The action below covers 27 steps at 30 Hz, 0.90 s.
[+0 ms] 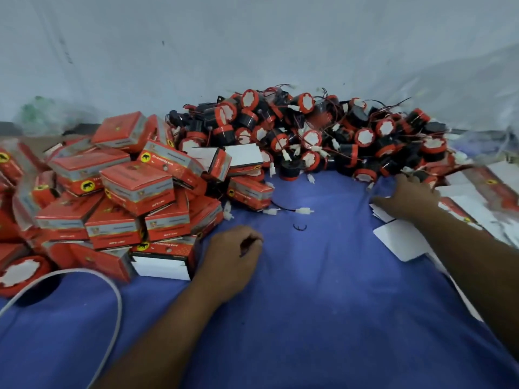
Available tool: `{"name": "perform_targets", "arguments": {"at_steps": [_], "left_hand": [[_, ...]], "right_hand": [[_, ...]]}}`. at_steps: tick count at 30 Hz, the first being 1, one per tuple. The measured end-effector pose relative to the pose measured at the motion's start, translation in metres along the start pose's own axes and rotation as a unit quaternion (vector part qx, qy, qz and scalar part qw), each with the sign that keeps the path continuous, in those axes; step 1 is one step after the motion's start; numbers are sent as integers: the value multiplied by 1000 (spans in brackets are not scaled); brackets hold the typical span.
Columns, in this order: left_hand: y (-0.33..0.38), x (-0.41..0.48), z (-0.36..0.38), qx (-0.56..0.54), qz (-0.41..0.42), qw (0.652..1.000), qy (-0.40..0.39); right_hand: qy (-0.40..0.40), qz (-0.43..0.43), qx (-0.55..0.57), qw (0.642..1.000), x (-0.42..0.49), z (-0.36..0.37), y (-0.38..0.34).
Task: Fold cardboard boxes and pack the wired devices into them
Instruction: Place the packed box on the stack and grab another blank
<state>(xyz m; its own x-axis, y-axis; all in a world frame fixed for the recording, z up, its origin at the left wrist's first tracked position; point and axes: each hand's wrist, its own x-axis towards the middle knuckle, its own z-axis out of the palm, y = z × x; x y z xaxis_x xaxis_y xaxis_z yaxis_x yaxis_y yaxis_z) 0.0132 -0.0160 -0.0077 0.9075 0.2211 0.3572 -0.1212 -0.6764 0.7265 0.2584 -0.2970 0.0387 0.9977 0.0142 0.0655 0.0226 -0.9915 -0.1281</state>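
Observation:
A heap of black and red wired devices point(317, 136) lies against the back wall. Folded red boxes point(118, 197) are piled at the left. Flat unfolded box blanks point(477, 197), white side up, lie at the right. My right hand point(407, 197) stretches out to the edge of those blanks with fingers spread; whether it holds one is blurred. My left hand point(233, 254) rests on the blue cloth point(295, 304) beside the box pile, fingers loosely curled, holding nothing.
A loose black wire with white connectors point(289, 210) lies on the cloth. One device point(22, 273) and a white cable point(112, 299) sit at the near left. White plastic sheeting point(252, 51) covers the back.

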Motion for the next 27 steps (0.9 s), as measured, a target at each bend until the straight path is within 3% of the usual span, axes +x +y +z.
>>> {"name": "perform_targets", "arguments": {"at_steps": [5,8,12,13,15,16,18,19,21,24,27], "left_hand": [[0,1,-1,-9,3,1000,0],[-1,1,-2,-6,-3,1000,-3],[2,-2,-2,-6,-9,1000,-19],[3,-2,-2,-9,-8,1000,-19],[4,-1,-2,-33,-9,999,-13],[6,-1,-3,-59,-20,998,-14],[9,-1,-5,-137,-37,990,-26],[10,-1,-5,-182,-28,983,-26],[14,-5,-3,-269,-8,963,-23],[18,-5,-4,-412,-78,905,-65],[26,-5,-4,-506,-136,845,-106]], "right_hand": [[-154,-112,-128,973,-7,-24,18],[-185,-153,-141,961,-16,-43,33],[-95,-168,-165,967,-31,-58,27],[-51,-168,-125,977,-36,-65,22],[42,-164,65,983,-48,-80,5],[71,-175,199,961,-57,-83,-9],[58,-198,461,863,-85,-76,-49],[26,-204,550,809,-103,-64,-72],[-37,-179,643,744,-139,-27,-113],[-124,-82,696,702,-166,14,-140],[-129,-51,708,692,-168,24,-136]]}}
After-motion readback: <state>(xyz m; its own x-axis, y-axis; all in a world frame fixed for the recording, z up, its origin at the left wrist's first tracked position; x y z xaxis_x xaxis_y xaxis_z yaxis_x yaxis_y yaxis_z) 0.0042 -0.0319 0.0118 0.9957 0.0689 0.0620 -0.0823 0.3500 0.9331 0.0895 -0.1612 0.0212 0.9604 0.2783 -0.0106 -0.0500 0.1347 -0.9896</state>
